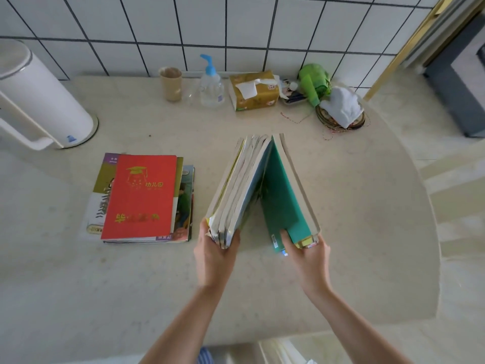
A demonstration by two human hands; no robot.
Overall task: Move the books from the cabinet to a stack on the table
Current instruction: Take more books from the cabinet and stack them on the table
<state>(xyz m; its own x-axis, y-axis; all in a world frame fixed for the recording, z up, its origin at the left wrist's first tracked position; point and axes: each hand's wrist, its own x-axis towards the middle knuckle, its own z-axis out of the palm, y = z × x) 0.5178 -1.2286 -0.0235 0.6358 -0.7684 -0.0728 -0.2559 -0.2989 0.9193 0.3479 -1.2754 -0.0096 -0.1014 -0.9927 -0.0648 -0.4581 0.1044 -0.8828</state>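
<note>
- On the table [341, 206], head view: the left hand [214, 254] has its fingers pinching a bundle of books [236, 190] held on edge.
- Right hand [308, 254]: fingers clamp the green-covered book [282, 195], splayed away from the bundle.
- Just left lies a flat stack [143, 198], red book on top.

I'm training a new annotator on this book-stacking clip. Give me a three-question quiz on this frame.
1. True or false: the red book lies on top of the stack on the table.
2. What does the right hand hold? A) the tissue box B) a green-covered book C) the cup
3. Fill in: the left hand grips a bundle of ___.

Key: 1 true; 2 B; 3 books.
</note>
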